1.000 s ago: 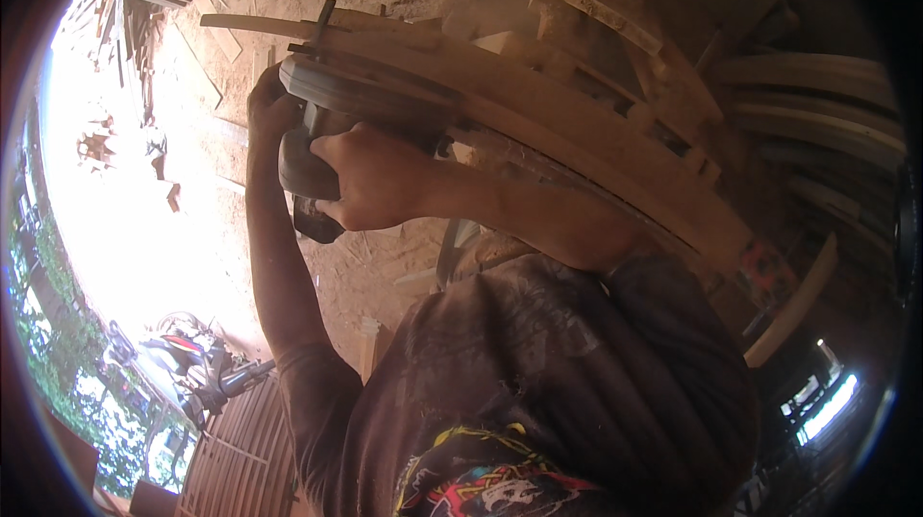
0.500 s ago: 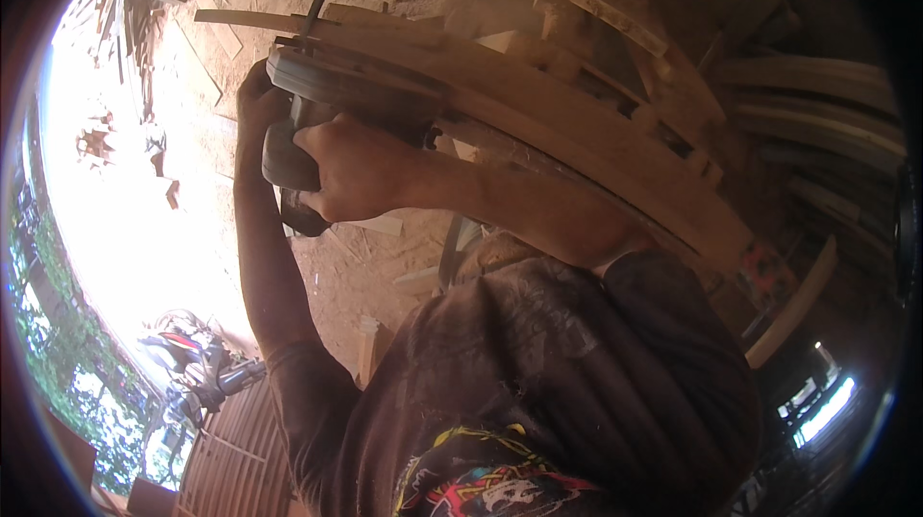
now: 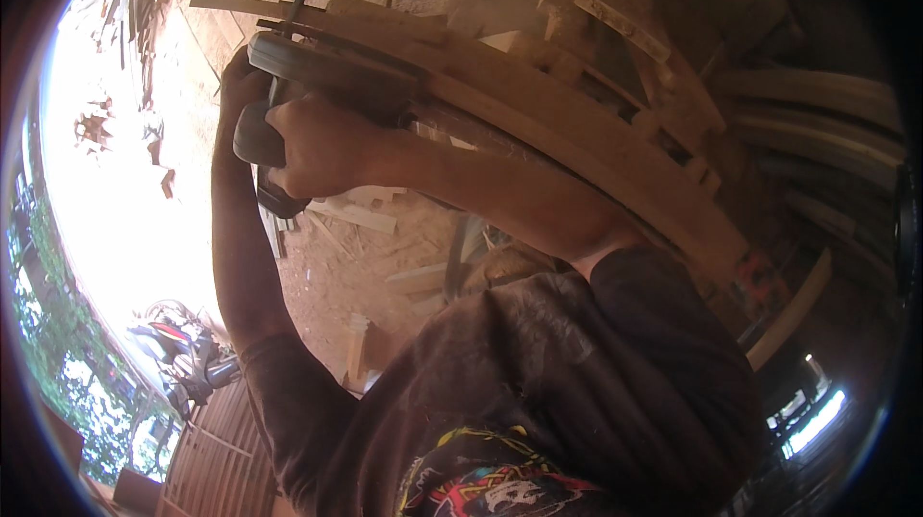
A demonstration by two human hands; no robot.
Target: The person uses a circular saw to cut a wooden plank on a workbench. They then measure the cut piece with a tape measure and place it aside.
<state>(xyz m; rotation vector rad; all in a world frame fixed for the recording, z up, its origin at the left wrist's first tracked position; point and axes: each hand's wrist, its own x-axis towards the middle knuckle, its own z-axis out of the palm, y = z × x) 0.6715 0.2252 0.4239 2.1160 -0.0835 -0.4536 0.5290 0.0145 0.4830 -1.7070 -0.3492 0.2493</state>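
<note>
Head view. Tool: dark grey handheld power planer (image 3: 327, 70), pressed against a long curved pale wooden plank (image 3: 596, 147) resting among stacked lumber. Judged heavy and rigid, prone to kick; best held at both handles. Right hand (image 3: 322, 147) clenched round the rear handle; left hand (image 3: 240, 85) wrapped over the front end of the tool. Plank likely stiff, dusty, splintery. Surface: sawdust-strewn earthen floor (image 3: 327, 277) with wooden offcuts (image 3: 361, 214). Surroundings: open-sided workshop, parked motorcycle (image 3: 183, 358) in bright daylight.

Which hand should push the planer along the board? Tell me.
Right, probably. The right hand grips the planer by its handle, forearm in line with the board; the left hand only steadies the front end.
</note>
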